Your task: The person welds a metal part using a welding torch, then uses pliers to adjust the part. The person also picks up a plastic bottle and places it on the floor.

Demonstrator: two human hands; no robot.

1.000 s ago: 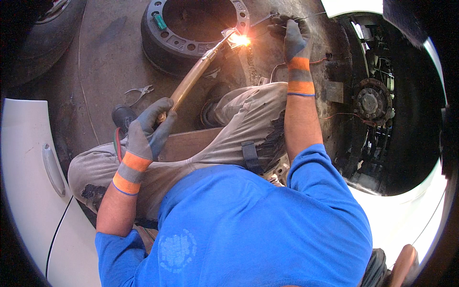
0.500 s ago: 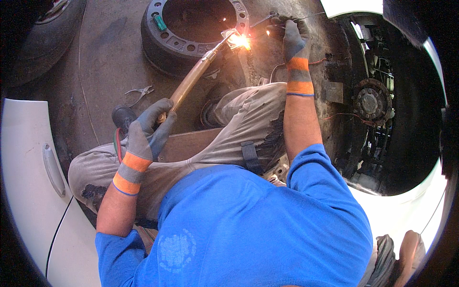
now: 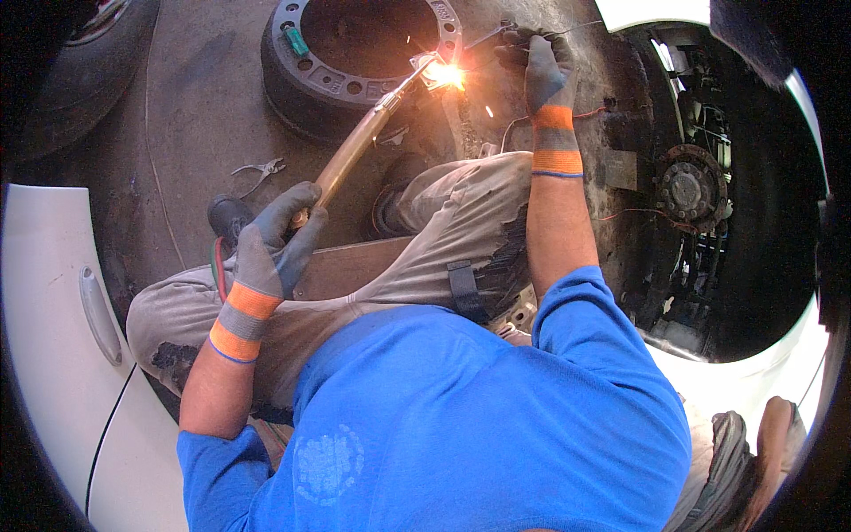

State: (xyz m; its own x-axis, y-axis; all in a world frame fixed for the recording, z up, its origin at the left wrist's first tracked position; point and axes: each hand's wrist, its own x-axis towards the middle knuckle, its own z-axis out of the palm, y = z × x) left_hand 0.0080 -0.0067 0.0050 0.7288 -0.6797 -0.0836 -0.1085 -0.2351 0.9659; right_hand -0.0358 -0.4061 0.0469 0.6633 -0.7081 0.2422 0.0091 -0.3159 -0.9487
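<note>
My gloved left hand (image 3: 279, 239) is closed round the brass handle of a torch (image 3: 346, 155), with hoses trailing below it. The torch tip meets a small metal piece (image 3: 424, 62) at the right rim of a brake drum (image 3: 292, 80) lying on the floor; a bright orange glow and sparks hide the contact point. My gloved right hand (image 3: 542, 66) is pinched on a thin rod or wire just right of the glow; its fingertips are dark and hard to make out. A green object (image 3: 295, 41) sits on the drum's rim. Pliers (image 3: 257, 173) lie nearer me.
A tire (image 3: 62, 97) is upper left, a white vehicle door (image 3: 62, 346) at left. An open wheel arch with a bare hub (image 3: 687, 186) is at right, with red wires nearby. Another person's limb and clothing (image 3: 736, 461) show at lower right, behind my arm.
The shape of the glow and sparks varies. The limb and clothing at lower right have moved up and rightward. My hands stay in nearly the same places.
</note>
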